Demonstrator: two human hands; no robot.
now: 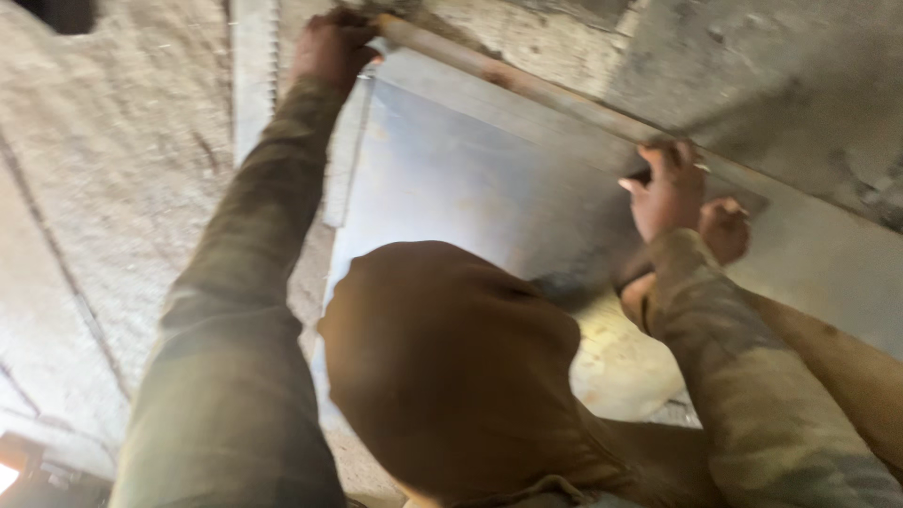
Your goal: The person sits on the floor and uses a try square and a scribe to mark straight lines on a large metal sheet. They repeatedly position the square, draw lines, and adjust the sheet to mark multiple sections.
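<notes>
— What's the biggest thing in front of you?

— A flat grey metal sheet (470,188), standing against the rough concrete wall (113,169). It spans from my left hand (331,47) across to my right hand (670,193). Along its upper edge runs a rusty pipe (527,87), slanting down to the right.

— How do you reckon the sheet handles?

— Heavy and stiff, I'd judge, with a smooth face that gives no purchase. The edges look thin, maybe sharp. I'd hold it by the edges and corners, or by the pipe, never the flat face.

— And your fingers?

— My left fingers are curled shut over the pipe's end at the sheet's top left corner. My right fingers (658,155) are hooked over the pipe further down; the frame is blurred, so I cannot tell how tightly they close.

— Anyone else there?

— Yes. A person in a brown hood (451,367) is crouched between my arms, close against the sheet. Their hand (724,228) is just beside my right one, near the same edge. A pale rounded lump (621,362) sits lower down, beside the hood; I can't make out what it is.
</notes>
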